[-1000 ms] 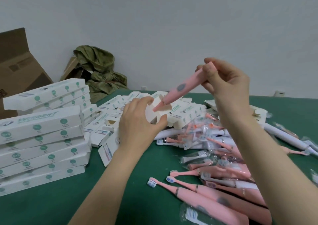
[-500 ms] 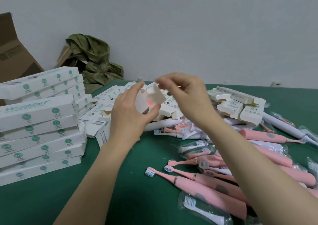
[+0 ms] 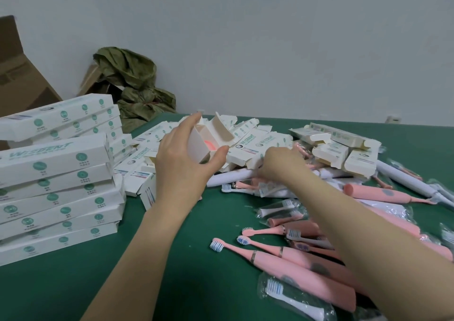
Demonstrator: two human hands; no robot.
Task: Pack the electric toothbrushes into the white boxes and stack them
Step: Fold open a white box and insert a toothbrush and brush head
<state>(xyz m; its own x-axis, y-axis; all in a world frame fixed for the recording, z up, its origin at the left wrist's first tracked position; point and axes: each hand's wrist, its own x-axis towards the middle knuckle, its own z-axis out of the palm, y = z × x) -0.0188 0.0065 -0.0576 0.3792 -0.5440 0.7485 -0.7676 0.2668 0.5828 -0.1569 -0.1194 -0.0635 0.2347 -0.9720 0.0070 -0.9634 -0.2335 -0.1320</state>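
Green worktop (image 3: 172,259) runs back to a pale wall (image 3: 270,50), with a brown carton (image 3: 17,82) at the far left and a crumpled olive bag (image 3: 132,85) against the wall.

The left hand (image 3: 183,168) is raised above the worktop and grips a white box (image 3: 196,146), thumb on the near side and fingers over the top. The box's end flap stands open towards the camera. Inside it sits a pink toothbrush (image 3: 213,145) (only its rounded end shows).

The right hand (image 3: 282,164) is lower and to the right, apart from the left, reaching down into the heap of brushes. Its fingers are hidden behind the knuckles, so I cannot tell whether it grips anything.

A stack (image 3: 56,173) of closed white boxes with green print stands at the left, several layers high. Behind the hands lies a loose pile of open boxes (image 3: 253,141), flaps up. Pink brushes (image 3: 294,271) lie crowded at the near right, bristles pointing left. Bagged heads (image 3: 282,293) lie among them, and white brushes (image 3: 405,180) lie at the far right.
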